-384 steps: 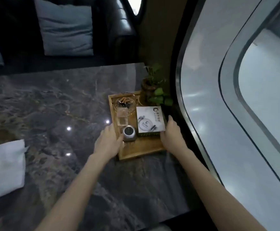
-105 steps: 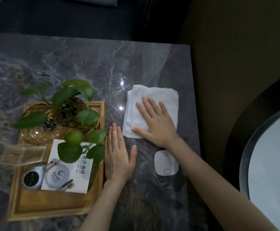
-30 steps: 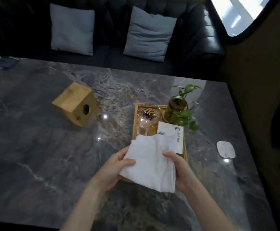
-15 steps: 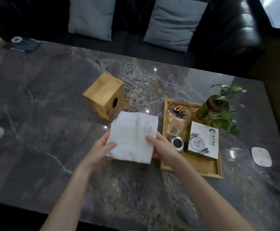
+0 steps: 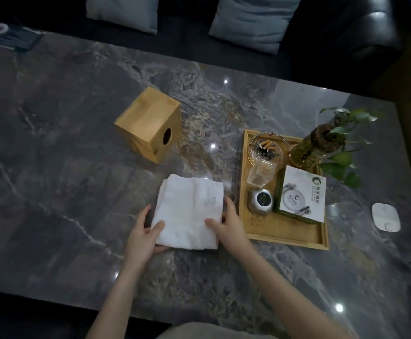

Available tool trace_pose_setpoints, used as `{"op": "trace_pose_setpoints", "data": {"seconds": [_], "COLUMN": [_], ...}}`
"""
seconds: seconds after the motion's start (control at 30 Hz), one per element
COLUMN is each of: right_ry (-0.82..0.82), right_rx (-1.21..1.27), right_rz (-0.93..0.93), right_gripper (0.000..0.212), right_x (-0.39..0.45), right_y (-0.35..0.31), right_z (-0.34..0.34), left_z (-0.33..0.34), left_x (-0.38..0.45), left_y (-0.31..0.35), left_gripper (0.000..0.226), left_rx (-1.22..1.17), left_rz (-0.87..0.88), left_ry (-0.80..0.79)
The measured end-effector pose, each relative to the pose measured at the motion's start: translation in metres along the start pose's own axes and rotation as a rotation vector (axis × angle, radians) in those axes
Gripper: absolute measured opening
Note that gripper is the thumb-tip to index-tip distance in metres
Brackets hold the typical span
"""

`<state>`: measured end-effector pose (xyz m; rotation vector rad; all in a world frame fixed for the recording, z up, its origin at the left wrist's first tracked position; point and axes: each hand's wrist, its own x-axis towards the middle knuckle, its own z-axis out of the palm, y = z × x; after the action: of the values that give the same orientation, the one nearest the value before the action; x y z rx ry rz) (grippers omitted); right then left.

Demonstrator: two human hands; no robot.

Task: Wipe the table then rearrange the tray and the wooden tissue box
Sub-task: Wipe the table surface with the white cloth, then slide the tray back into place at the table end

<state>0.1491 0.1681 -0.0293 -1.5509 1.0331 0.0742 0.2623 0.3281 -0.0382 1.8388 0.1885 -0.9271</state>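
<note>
A folded white cloth (image 5: 190, 211) lies flat on the dark marble table (image 5: 65, 148). My left hand (image 5: 143, 232) grips its near left corner and my right hand (image 5: 228, 223) grips its near right edge. The wooden tissue box (image 5: 148, 124) lies on its side behind the cloth, its round hole facing right. Just right of my right hand stands the wooden tray (image 5: 287, 237), which carries an ashtray (image 5: 266, 148) with cigarette butts, a clear plastic box (image 5: 260, 173), a small silver tin (image 5: 260, 201), a printed card box (image 5: 301, 195) and a potted green plant (image 5: 321, 143).
A white oval device (image 5: 385, 217) rests on the table right of the tray. A dark sofa with two grey cushions (image 5: 253, 20) runs along the far edge. A dark booklet (image 5: 8, 37) lies at the far left corner. The near table edge crosses the bottom of the view.
The cloth has come down from in front of me onto the table beside the tray, folded, with both hands still on it. The view has shifted closer and downward.
</note>
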Motion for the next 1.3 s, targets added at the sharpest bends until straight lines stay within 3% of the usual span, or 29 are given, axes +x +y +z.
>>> {"op": "trace_pose_setpoints", "data": {"seconds": [0.1, 0.2, 0.33, 0.43, 0.53, 0.63, 0.73, 0.8, 0.9, 0.97, 1.03, 1.1, 1.2, 1.3], "right_ry": [0.059, 0.109, 0.231, 0.207, 0.147, 0.093, 0.152, 0.233, 0.467, 0.631, 0.762, 0.840, 0.776, 0.642], "right_rx": [-0.221, -0.411, -0.746, -0.929, -0.945, -0.784, -0.541, -0.401, -0.218, -0.051, 0.065, 0.028, -0.117, -0.227], "right_rz": [-0.118, -0.224, -0.550, -0.714, -0.751, -0.721, -0.650, -0.604, -0.536, -0.425, -0.290, -0.166, -0.020, 0.046], "right_gripper": [0.079, 0.062, 0.034, 0.025, 0.030, 0.023, 0.024, 0.020, 0.015, 0.015, 0.017, 0.022, 0.036, 0.034], "right_x": [-0.011, -0.024, -0.029, -0.027, -0.029, -0.037, -0.046, -0.052, -0.058, -0.059, -0.055, -0.050, -0.042, -0.037], "right_y": [0.007, 0.014, 0.037, 0.052, 0.056, 0.040, 0.015, 0.002, 0.006, 0.022, 0.042, 0.064, 0.089, 0.101], "right_z": [0.005, 0.010, 0.016, 0.019, 0.013, -0.003, -0.033, -0.059, -0.102, -0.130, -0.145, -0.158, -0.173, -0.183], "left_z": [0.002, 0.006, 0.013, 0.015, 0.019, 0.032, 0.054, 0.073, 0.106, 0.132, 0.145, 0.160, 0.178, 0.189], "left_x": [-0.016, -0.031, -0.033, -0.033, -0.040, -0.049, -0.057, -0.062, -0.062, -0.058, -0.052, -0.045, -0.042, -0.044], "left_y": [-0.006, -0.012, -0.037, -0.049, -0.052, -0.034, 0.000, 0.022, 0.041, 0.043, 0.036, 0.025, 0.011, 0.003], "left_gripper": [0.054, 0.041, 0.024, 0.037, 0.034, 0.030, 0.021, 0.020, 0.022, 0.022, 0.019, 0.024, 0.037, 0.038], "left_rx": [0.387, 0.715, 0.899, 0.973, 1.012, 0.858, 0.576, 0.392, 0.184, 0.223, 0.420, 0.568, 0.637, 0.627], "left_rz": [0.198, 0.410, 0.626, 0.648, 0.617, 0.485, 0.504, 0.464, 0.268, 0.229, 0.339, 0.453, 0.488, 0.490], "left_ry": [0.202, 0.351, 0.352, 0.290, 0.290, 0.358, 0.438, 0.362, 0.153, 0.040, 0.010, 0.003, 0.035, 0.134]}}
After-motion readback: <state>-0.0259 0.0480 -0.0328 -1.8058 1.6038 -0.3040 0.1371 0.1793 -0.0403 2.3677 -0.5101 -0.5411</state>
